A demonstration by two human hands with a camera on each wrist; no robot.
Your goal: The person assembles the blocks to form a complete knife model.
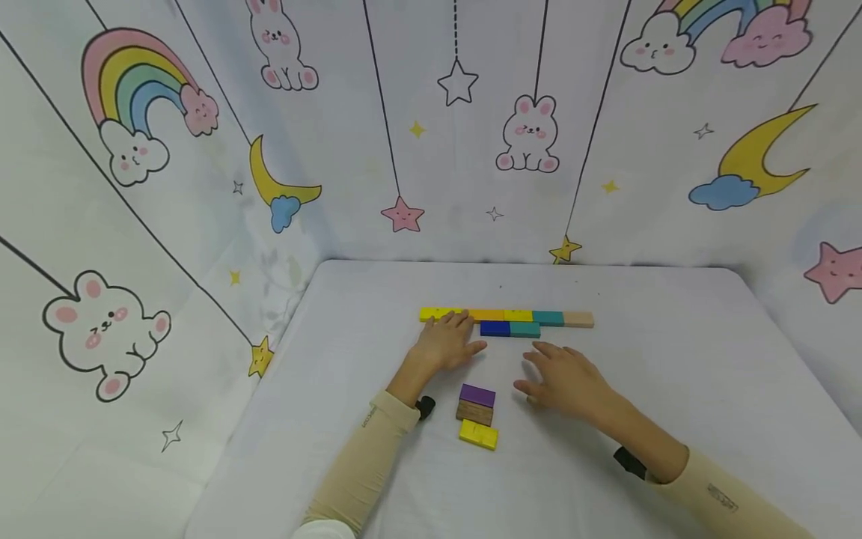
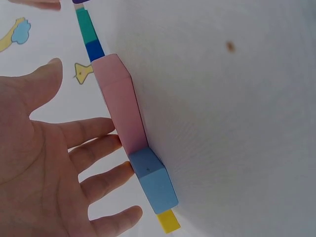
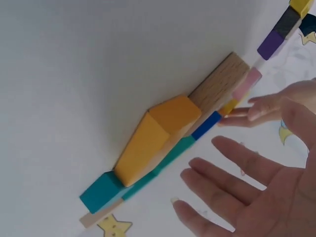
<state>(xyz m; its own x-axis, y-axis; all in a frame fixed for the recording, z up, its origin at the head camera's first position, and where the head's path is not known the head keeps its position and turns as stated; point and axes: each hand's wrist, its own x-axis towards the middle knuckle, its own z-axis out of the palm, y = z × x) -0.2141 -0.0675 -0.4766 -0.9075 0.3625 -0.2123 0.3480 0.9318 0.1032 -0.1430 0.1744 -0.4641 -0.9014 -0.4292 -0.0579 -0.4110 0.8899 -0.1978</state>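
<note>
A long row of blocks runs across the table in the head view, from a yellow block (image 1: 432, 313) through an orange block (image 1: 486, 315) to a plain wood block (image 1: 579, 320). Against its near side lie a dark blue block (image 1: 494, 329) and a teal block (image 1: 524, 329). My left hand (image 1: 441, 346) reaches to the row's left part, fingers extended. In the left wrist view its fingertips are right at the side of a pink block (image 2: 121, 106) and a light blue block (image 2: 155, 182). My right hand (image 1: 569, 382), fingers spread and holding nothing, hovers near the row's right part.
Between the forearms, closer to me, lie a purple block (image 1: 477, 394), a brown wood block (image 1: 474, 412) and a yellow block (image 1: 479, 434). The white-covered table (image 1: 323, 329) meets a cloth backdrop (image 1: 465, 172) printed with rabbits, stars and moons.
</note>
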